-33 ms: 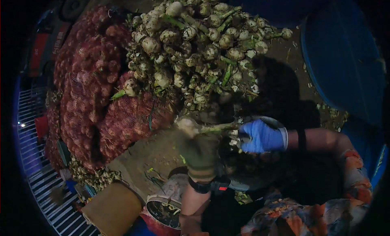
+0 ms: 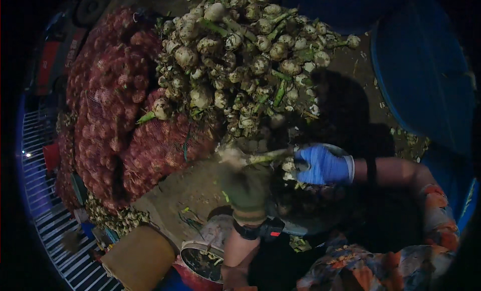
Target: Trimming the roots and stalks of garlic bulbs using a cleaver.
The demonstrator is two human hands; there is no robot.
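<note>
My left hand, in an olive-green glove, is closed round a garlic bulb whose pale green stalk points to the right. Motion blurs the bulb and the glove's fingers. At the stalk's far end is my right hand, in a blue glove with its fingers curled. What those fingers grip is hidden. Small whitish pieces show beside the right fingertips. Just beyond both hands rises a large heap of dirty garlic bulbs, some with green stalks.
Red mesh sacks full of bulbs stand on the left. Near my left forearm are a bucket and a tan block-shaped object. A big blue tub-like container fills the right side. Loose bulbs lie beside a metal grating.
The stalk has tilted slightly, its right end a little higher. My right hand has shifted slightly, and more of the whitish pieces show beside its fingers.
</note>
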